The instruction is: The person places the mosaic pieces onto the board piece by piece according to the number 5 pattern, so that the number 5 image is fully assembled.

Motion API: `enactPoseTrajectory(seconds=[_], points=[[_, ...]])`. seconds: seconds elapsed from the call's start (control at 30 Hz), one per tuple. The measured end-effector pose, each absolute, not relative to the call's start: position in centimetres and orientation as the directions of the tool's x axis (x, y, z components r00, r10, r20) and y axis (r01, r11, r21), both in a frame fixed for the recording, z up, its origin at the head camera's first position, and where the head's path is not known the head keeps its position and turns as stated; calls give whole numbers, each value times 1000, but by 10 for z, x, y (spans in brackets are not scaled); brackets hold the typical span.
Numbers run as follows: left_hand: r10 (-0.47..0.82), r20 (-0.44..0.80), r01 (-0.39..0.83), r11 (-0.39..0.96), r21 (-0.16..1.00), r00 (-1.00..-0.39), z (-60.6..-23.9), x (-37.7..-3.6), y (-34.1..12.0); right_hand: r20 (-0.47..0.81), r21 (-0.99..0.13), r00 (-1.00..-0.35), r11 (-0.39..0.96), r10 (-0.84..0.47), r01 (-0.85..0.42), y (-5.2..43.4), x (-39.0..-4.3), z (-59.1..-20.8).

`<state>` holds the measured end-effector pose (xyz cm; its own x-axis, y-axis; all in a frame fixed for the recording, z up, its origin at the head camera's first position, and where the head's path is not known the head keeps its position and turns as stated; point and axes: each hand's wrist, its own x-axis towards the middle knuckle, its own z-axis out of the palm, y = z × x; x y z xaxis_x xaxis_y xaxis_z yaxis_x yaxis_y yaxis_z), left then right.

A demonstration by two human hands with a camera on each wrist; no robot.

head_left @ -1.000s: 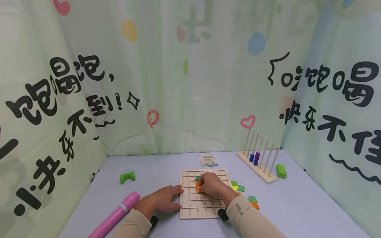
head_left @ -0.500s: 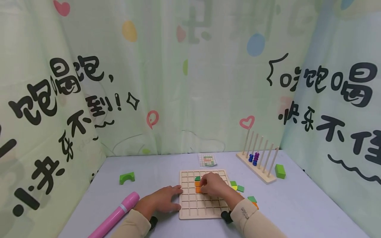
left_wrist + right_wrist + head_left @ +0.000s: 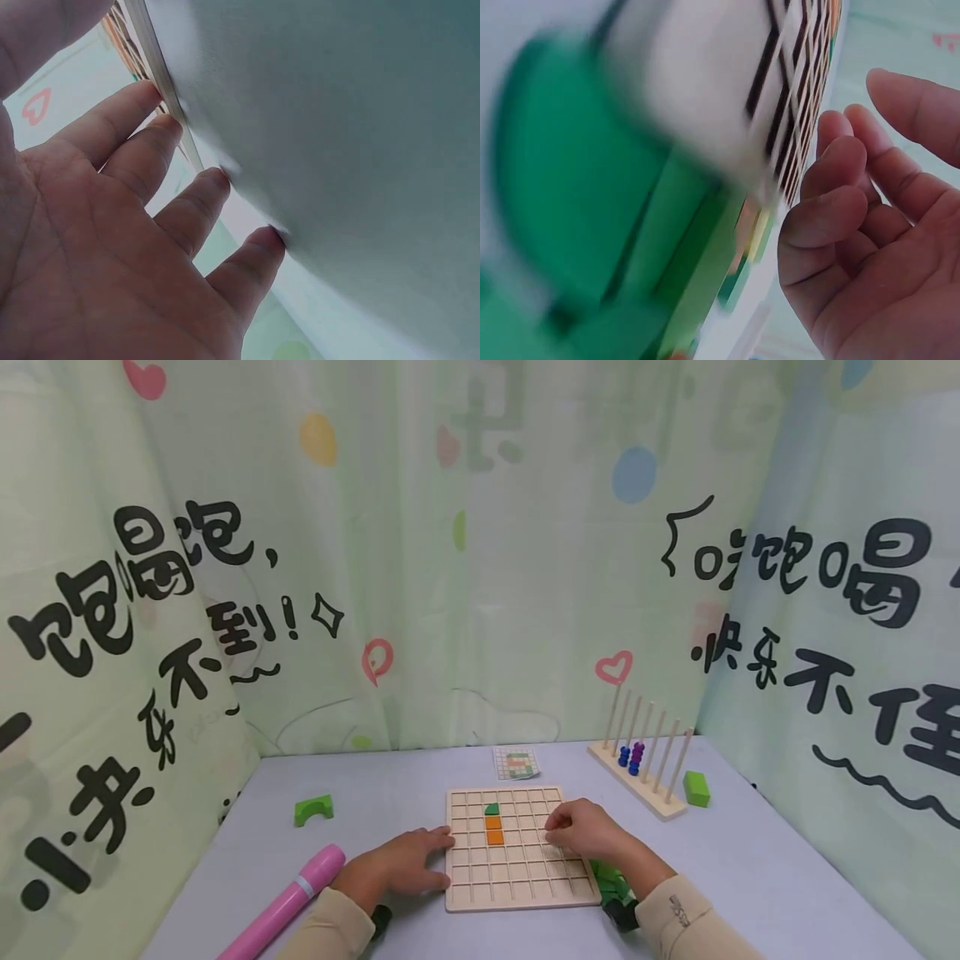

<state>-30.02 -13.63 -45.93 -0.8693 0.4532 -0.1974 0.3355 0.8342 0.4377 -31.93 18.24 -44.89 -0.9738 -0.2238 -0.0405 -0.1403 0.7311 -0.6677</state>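
Note:
A wooden grid board (image 3: 525, 868) lies on the table, with two orange squares (image 3: 494, 829) and a green rounded piece (image 3: 492, 808) in its upper left part. My left hand (image 3: 408, 862) rests at the board's left edge; in the left wrist view its spread fingertips meet the board's side (image 3: 156, 60) and the table. Over the right part of the board hovers my right hand (image 3: 588, 831), fingers loosely curled with nothing between thumb and fingertips in the right wrist view. Green pieces (image 3: 611, 881) lie by the board's right edge, partly hidden by the right forearm; one green piece (image 3: 570, 165) looms blurred up close.
Behind the board lies a patterned card (image 3: 516, 762). A wooden peg stand (image 3: 637, 783) with blue and purple beads is at the back right, beside a green block (image 3: 696, 789). To the left are a green arch block (image 3: 313, 810) and a pink tube (image 3: 285, 902).
My right hand has let go of the orange squares and moved right across the board, uncovering them. My left hand stays at the board's edge. The head view has shifted slightly.

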Motion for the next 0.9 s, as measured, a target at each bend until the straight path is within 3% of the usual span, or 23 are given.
enactPoseTrajectory(seconds=[0.4, 0.9], points=[[456, -193, 336, 830, 446, -869, -462, -301, -136, -88, -554, -988, 831, -124, -55, 230, -305, -453], [470, -184, 349, 819, 456, -863, -461, -300, -138, -87, -434, -984, 895, -152, -100, 228, -310, -456]])
